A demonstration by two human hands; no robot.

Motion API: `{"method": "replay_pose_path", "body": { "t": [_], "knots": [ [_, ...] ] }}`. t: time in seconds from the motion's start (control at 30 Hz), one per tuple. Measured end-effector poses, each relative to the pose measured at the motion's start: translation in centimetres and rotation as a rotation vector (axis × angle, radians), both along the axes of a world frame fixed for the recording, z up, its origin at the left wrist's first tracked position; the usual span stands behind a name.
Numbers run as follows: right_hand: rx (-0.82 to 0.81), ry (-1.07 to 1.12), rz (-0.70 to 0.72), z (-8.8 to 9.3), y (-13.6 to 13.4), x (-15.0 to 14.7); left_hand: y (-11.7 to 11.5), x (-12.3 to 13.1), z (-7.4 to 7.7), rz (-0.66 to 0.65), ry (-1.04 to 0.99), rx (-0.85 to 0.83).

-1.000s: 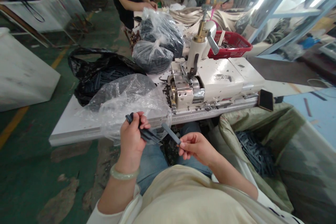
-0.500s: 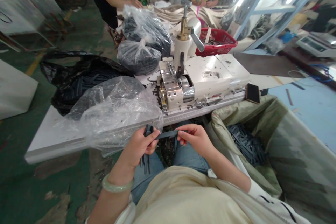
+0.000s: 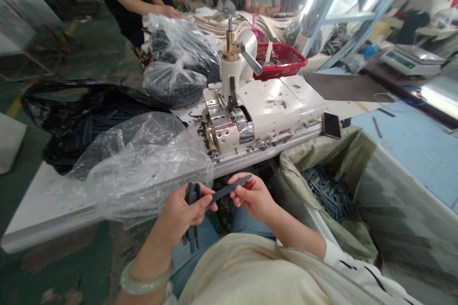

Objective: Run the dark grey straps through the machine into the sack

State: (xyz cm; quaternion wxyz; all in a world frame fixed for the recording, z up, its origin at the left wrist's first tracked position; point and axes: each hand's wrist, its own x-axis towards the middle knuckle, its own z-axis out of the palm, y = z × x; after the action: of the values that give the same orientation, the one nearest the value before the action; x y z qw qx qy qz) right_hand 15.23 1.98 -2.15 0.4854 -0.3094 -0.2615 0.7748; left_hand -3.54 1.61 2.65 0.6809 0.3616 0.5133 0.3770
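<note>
My left hand (image 3: 179, 217) is closed round a small bundle of dark grey strips (image 3: 192, 194), held upright above my lap. Its thumb touches the near end of one more dark strip (image 3: 229, 187), which my right hand (image 3: 250, 196) pinches near its far end. That strip lies slanted between both hands, just below the front edge of the white work table (image 3: 43, 219). Straight ahead on the table stands a cream sewing machine (image 3: 250, 109). A crumpled clear plastic bag (image 3: 143, 162) lies on the table right above my left hand.
A black bag of strips (image 3: 78, 114) and tied clear bags of dark pieces (image 3: 175, 81) sit on the table's left and back. A red basket (image 3: 282, 57) stands behind the machine, a phone (image 3: 331, 125) at its right. A lined bin (image 3: 332, 190) holding dark strips stands at my right. Two people work beyond.
My hands came together from apart; the single strip now spans both hands and has tilted up at its right end. The bundle in my left hand turned upright. The view swung right.
</note>
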Motion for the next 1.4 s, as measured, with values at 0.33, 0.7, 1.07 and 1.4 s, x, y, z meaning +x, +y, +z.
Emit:
{"method": "replay_pose_path", "body": {
  "t": [0.33, 0.7, 1.07, 1.4],
  "knots": [
    [0.069, -0.059, -0.092, 0.0, 0.8, 1.1, -0.1, -0.1, 0.5, -0.052, -0.031, 0.006],
    [-0.039, -0.318, -0.189, 0.8, 1.7, -0.1, -0.1, 0.2, -1.1, -0.116, 0.105, 0.075],
    [-0.017, -0.201, -0.119, 0.8, 1.4, -1.5, 0.3, 0.6, -1.3, -0.179, 0.001, -0.009],
    [0.062, -0.114, -0.112, 2.4, 9.2, 0.7, 0.9, -0.4, -1.6, -0.149, 0.014, -0.036]
  ]
}}
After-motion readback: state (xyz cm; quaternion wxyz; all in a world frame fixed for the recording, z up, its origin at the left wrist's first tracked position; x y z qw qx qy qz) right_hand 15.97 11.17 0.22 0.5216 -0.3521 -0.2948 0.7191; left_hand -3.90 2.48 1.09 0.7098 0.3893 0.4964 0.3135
